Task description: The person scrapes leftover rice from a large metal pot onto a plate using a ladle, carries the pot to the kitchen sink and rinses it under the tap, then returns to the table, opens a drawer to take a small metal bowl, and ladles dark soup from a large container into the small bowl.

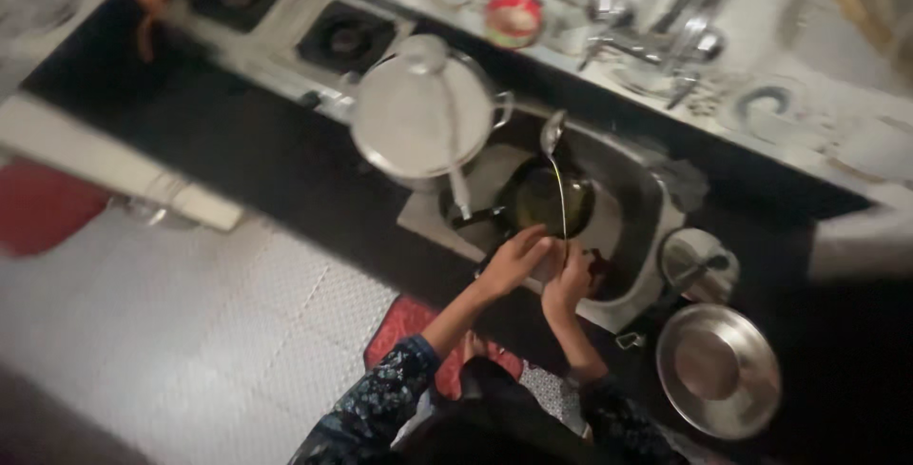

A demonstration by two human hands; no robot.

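With the ladle standing in the sink over the dark pan, left hand curled beside, right hand should grip its handle firmly, though finger detail is blurred.

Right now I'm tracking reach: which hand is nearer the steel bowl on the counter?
Right. The right hand is in the sink just beside the steel bowl; the left hand is farther off.

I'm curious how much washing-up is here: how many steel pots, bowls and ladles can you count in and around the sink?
Lidded steel pots: 1
Steel bowls: 1
Small steel pots with a handle: 1
Ladles: 1
Dark pans in the sink: 1
Total: 5
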